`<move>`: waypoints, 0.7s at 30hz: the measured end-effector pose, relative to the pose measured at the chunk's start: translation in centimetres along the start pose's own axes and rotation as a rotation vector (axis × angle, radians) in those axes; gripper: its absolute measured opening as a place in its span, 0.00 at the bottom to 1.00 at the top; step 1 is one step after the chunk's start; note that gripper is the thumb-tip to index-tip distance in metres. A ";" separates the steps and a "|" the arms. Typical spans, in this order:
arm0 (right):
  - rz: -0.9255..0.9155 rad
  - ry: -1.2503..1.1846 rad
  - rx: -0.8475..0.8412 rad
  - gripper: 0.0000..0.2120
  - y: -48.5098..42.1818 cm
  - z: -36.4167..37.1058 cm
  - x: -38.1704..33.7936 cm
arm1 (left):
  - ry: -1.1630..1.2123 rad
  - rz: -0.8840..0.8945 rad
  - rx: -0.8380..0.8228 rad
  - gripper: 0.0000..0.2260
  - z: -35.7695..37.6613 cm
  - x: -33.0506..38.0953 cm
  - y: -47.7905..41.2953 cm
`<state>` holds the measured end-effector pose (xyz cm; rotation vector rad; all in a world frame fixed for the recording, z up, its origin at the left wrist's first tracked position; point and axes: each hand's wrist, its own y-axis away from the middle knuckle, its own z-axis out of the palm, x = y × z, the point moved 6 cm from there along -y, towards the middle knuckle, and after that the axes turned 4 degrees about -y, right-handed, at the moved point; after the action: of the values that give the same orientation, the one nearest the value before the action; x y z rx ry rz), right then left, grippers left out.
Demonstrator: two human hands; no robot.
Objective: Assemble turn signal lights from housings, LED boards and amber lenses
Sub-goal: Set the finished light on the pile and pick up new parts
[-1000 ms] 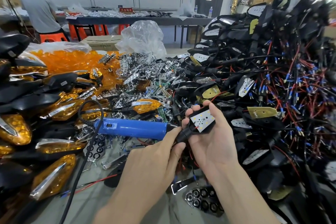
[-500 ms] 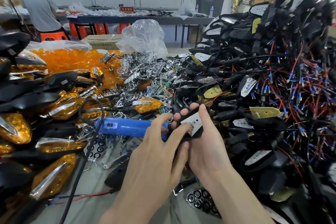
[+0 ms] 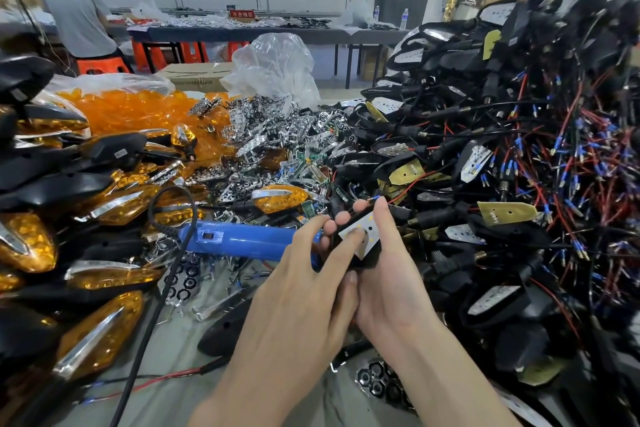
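Left hand (image 3: 294, 295) shifted up: straight forefinger now presses LED board (image 3: 367, 230) into housing (image 3: 362, 262). Right hand (image 3: 388, 288) grips housing. Board likely seating.

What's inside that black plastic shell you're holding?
A white LED board dotted with small yellow LEDs sits in the black plastic housing, which the right hand grips. The left hand presses a fingertip on the board. Whatever lies under the board is covered.
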<state>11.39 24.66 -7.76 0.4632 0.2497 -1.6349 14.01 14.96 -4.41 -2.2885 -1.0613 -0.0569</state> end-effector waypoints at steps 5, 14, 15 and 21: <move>0.022 -0.001 -0.012 0.13 0.2 0.1 0.0 | -0.004 -0.001 -0.001 0.20 0.0 0.0 0.1; 0.032 -0.004 -0.014 0.11 0.5 0.1 0.0 | 0.009 -0.020 0.006 0.20 -0.2 -0.1 0.0; 0.032 -0.006 -0.015 0.11 0.4 0.2 0.0 | 0.006 -0.020 0.006 0.20 -0.2 -0.1 0.0; 0.019 -0.004 -0.027 0.10 0.4 0.3 -0.2 | 0.018 -0.016 0.026 0.19 -0.4 0.0 0.1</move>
<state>11.79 24.63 -7.32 0.4402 0.2628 -1.6116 14.09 14.69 -4.12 -2.2529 -1.0652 -0.0694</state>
